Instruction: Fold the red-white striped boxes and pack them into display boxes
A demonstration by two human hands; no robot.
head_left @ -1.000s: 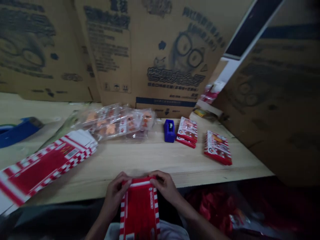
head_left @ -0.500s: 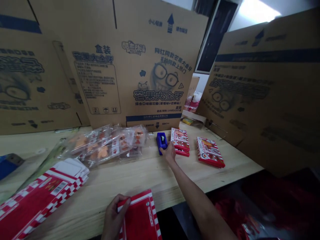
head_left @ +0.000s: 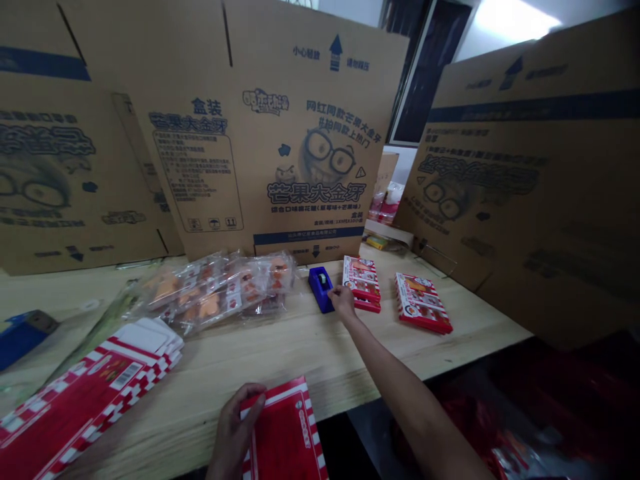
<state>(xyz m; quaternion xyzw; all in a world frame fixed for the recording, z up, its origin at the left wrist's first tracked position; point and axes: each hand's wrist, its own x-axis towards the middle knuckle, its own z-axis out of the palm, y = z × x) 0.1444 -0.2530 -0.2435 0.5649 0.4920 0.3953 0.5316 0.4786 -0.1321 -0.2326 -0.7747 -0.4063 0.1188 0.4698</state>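
Note:
My left hand [head_left: 239,427] is closed around the upper left edge of a red box [head_left: 285,433] with a red-and-white striped border, thumb on its face, at the table's front edge. Farther out, my right hand [head_left: 344,303] pinches with thumb and forefinger at the near right edge of a blue tape dispenser [head_left: 320,288]. Whatever lies between those fingertips is too small to make out. A roll of tape shows inside the dispenser, which stands slightly turned on the table. Just right of this hand lie red-and-white candy boxes [head_left: 363,277] in a small stack.
Clear bags of orange candy [head_left: 215,293] are heaped at mid-table. Flat red cartons [head_left: 85,407] are piled at left, near a blue object [head_left: 25,337]. Another candy box stack [head_left: 423,303] sits at right. Large cardboard boxes [head_left: 280,153] wall the back and right [head_left: 540,200].
The tape dispenser has turned, its near end swinging right. My right fingers have shifted slightly right and closed into a pinch. My left hand keeps hold of the red box.

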